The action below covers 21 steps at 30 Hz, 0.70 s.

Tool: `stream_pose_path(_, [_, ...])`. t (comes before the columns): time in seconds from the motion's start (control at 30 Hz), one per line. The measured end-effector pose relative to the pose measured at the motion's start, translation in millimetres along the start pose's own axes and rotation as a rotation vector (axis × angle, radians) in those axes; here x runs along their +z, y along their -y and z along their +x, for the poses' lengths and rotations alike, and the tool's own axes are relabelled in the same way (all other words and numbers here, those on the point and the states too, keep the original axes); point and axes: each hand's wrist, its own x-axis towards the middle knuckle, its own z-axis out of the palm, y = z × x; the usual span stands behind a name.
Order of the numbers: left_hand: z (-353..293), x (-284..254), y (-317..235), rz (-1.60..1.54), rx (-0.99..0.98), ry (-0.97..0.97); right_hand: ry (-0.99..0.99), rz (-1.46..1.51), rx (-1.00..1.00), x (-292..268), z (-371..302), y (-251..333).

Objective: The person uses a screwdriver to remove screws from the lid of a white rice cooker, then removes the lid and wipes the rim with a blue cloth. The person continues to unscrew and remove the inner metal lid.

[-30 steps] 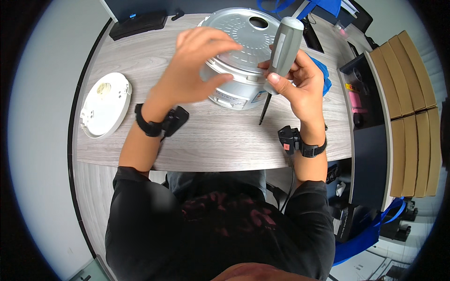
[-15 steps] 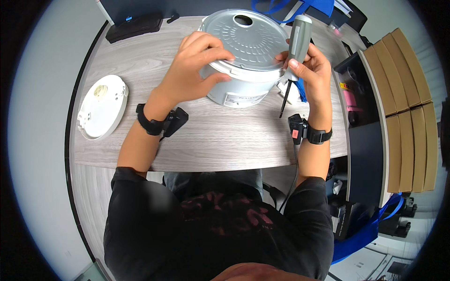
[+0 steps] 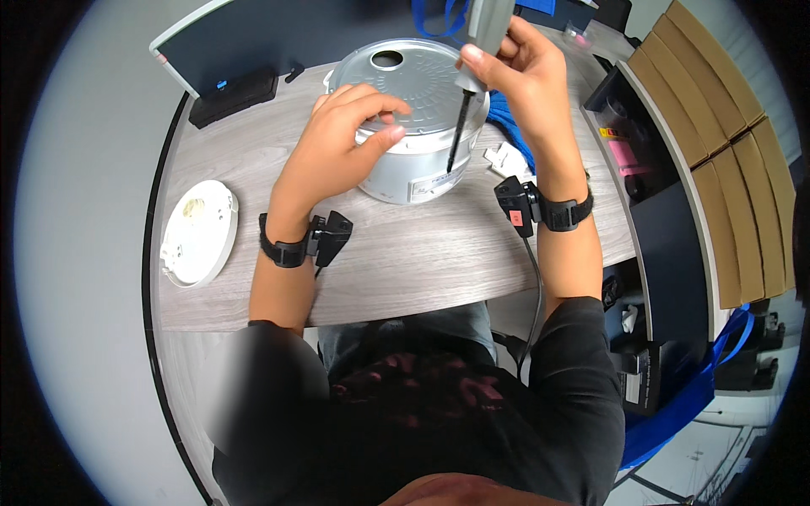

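Note:
A round white appliance body (image 3: 392,173) with a label stands on the table, a grey ribbed metal plate (image 3: 422,72) with one round hole facing up. My left hand (image 3: 350,126) is at its front left rim, fingers apart over the plate's edge and thumb near the rim; whether they press on it I cannot tell. In my right hand (image 3: 527,72), a screwdriver (image 3: 489,38) with a grey handle is gripped, its dark shaft pointing down in front of the body's right side. The tip overlaps the label in view; contact is unclear.
A white oval cover (image 3: 202,236) lies at the left of the table (image 3: 405,253). A black case (image 3: 234,99) is at the back left. White pieces (image 3: 509,160) and a blue mesh item (image 3: 506,122) lie right of the body. Cardboard boxes (image 3: 709,93) stand on the right shelf.
The screwdriver has moved left and toward the appliance body's front with my right hand. My left hand remains at the rim, its fingers shifted slightly. The whole view has tilted.

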Motion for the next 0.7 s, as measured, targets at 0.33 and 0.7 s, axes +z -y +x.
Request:
stream_pose_path(0.33, [14.2, 21.2, -5.9, -0.200, 0.048, -0.034, -0.028, 0.192, 0.012, 22.4, 24.4, 19.4])
stream_pose_path(0.7, [14.1, 27.1, 1.5, -0.164, 0.030, -0.136, -0.035, 0.140, -0.043, 30.3, 31.8, 22.1])
